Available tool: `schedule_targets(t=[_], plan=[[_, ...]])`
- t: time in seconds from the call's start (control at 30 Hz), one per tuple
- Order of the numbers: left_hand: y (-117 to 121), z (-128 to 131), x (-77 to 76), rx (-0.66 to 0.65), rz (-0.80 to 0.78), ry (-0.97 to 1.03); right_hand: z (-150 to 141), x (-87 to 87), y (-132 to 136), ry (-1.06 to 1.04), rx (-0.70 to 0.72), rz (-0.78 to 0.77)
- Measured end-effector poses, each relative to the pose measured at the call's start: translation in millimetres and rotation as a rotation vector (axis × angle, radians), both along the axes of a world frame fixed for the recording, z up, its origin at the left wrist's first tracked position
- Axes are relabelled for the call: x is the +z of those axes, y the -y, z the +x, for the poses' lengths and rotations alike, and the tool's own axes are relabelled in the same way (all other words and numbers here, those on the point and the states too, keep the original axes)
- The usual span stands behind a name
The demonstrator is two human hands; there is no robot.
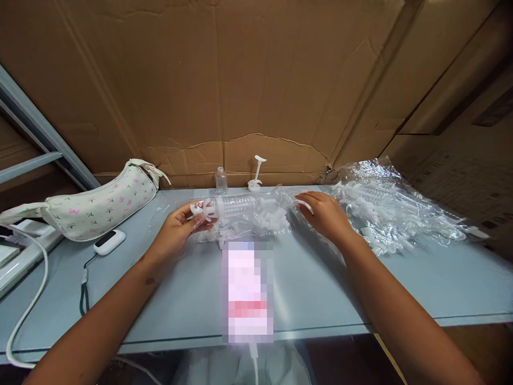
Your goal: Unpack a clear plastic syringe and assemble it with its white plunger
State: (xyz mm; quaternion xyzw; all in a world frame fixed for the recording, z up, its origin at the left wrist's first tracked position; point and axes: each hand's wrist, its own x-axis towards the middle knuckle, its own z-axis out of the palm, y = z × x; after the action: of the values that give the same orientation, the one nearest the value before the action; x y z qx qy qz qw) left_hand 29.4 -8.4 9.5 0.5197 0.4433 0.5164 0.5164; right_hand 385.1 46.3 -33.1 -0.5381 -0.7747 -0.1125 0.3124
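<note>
My left hand [186,220] is closed around white, pronged plastic parts at the near end of a clear ribbed bottle [240,205]. The bottle lies sideways, just above a crinkled clear bag [256,227] of small white plastic pieces. To the right, my right hand [324,213] pinches a curved white plastic piece [305,203], its fingers close to the bag's right end. Behind the bag stand a small clear ribbed bottle [222,182], upright and capless, and a white pump top [256,176] with a round base.
A large clear bag [380,208] of white plastic parts lies at right. A phone [247,291], its screen blurred, rests at the front edge with a cable attached. On the left are a floral pouch [106,203], a white strapped device [109,242] and a power strip [30,256]. Cardboard [240,85] stands behind.
</note>
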Motion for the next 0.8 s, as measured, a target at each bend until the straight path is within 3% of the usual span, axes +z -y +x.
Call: schedule_targets(t=[0.1, 0.23, 0.3, 0.5, 0.8], plan=[[-0.2, 0.0, 1.3, 0.025, 0.008, 0.069, -12.1, 9.5, 9.1, -0.316, 0.121, -0.103], [-1.9, -0.1, 2.8, 0.014, 0.026, 0.135, -43.0, 21.5, 25.9, -0.827, 0.412, -0.564], [-3.3, -0.4, 2.0, 0.01, 0.025, 0.135, -53.0, 24.4, 29.7, -0.996, 0.466, -0.685], [-11.6, -6.9, -5.0, 0.106, 0.009, 0.024, -37.6, 24.1, 22.9, -1.25, 0.313, -0.601], [-24.1, -27.6, -10.9, 0.038, -0.039, -0.086, -12.6, 34.5, 25.4, -1.214, 0.315, -0.49]])
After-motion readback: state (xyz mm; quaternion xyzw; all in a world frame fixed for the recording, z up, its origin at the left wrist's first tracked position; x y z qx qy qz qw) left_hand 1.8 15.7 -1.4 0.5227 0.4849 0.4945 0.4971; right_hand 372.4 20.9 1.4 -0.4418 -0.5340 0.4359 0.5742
